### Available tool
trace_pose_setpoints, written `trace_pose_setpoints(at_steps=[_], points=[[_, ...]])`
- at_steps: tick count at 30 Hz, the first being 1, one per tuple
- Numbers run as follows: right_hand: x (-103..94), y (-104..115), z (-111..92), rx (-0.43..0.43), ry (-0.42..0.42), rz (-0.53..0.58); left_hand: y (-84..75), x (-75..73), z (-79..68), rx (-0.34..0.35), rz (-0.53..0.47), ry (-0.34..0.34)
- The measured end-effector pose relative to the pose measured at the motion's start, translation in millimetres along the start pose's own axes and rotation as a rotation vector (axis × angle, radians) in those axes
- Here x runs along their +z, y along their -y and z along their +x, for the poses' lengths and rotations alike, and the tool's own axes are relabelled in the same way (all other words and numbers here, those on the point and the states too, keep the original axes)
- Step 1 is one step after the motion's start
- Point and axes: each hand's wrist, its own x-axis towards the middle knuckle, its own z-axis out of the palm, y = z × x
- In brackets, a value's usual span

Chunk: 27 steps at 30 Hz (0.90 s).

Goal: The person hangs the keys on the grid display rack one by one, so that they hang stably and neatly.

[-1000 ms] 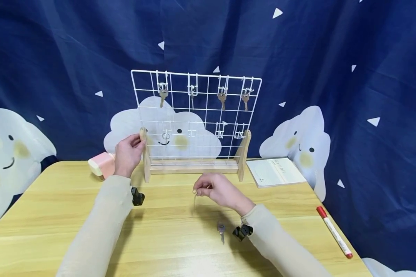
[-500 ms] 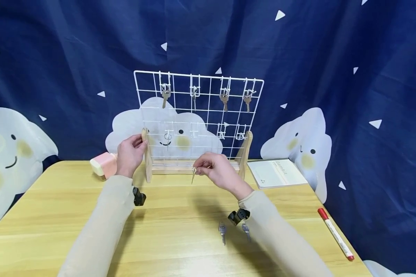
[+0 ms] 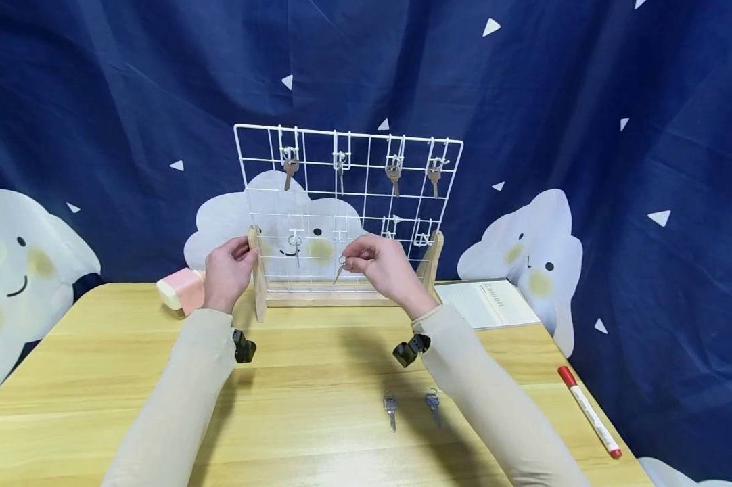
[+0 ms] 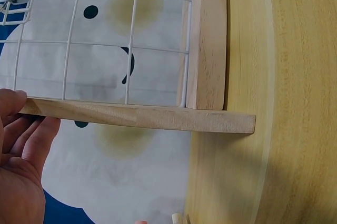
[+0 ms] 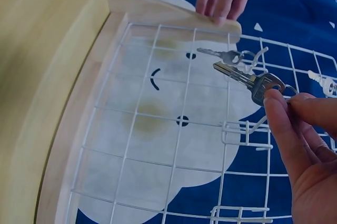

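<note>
My left hand [image 3: 227, 274] grips the wooden side post [image 4: 142, 118] of a white wire grid rack, thumb on one face and fingers on the other. Pinched by its ring between my right thumb and forefinger is a silver key [image 5: 255, 84]. That right hand [image 3: 385, 267] is in front of the grid's lower half, close to an unoccupied white hook [image 5: 242, 132]. One key [image 5: 224, 56] hangs on the lower row's left hook. Along the upper row hang several more, among them a brass-toned key [image 3: 290, 172]. Two keys lie on the table, a left one [image 3: 390, 406] and a right one [image 3: 433, 400].
A pink and white block-like object [image 3: 181, 291] sits beside my left wrist. Right of the rack lies a pale "Gambit" notebook [image 3: 494, 304]. A red-capped marker [image 3: 588, 411] lies along the table's right edge. Behind everything hangs a dark blue curtain [image 3: 354, 61] with cloud prints.
My right hand has risen from low over the table to the grid's lower half, carrying the key. The right-hand table key has come into view from behind that wrist. My left hand stays on the post.
</note>
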Motion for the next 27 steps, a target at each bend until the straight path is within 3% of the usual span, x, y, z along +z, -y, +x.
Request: trace_pose_setpoints(at_steps=[14,27], points=[[1.9,-3,25,0.015,-0.019,-0.035,-0.9,0.7,-0.6,-0.011,0.008,0.000],[6.7,-10,35,0.023,-0.058,-0.073,-0.9,0.2,-1.6,-0.019,0.021,0.002]])
